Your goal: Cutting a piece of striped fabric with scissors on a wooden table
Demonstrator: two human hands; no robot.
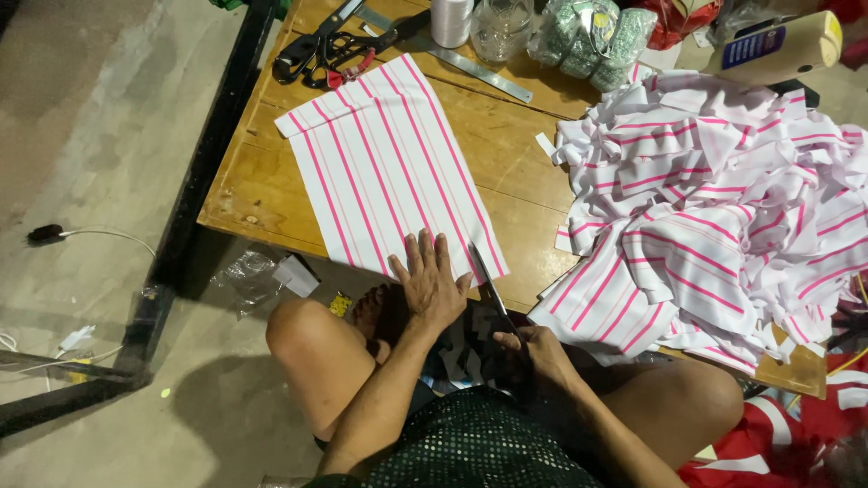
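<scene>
Left hand (pixel 432 280) flat, fingers (pixel 425 248) spread on striped cloth (pixel 384 163) at table (pixel 262 194) edge. Right hand (pixel 533 348) gripping scissors (pixel 488 280), blades just beside those fingers: risk of nicked skin or crooked cut should cloth slip.

A cream plastic bottle (pixel 785 45) lies on its side at the tabletop's (pixel 506 145) far right corner, wearing a dark blue label (pixel 758 46) with a red band. Just left of it along the far edge sits a clear bag (pixel 592 36) stuffed with green-and-silver rolls, and crumpled clear wrapping (pixel 246 271) lies on the floor below the tabletop's near left corner.
</scene>
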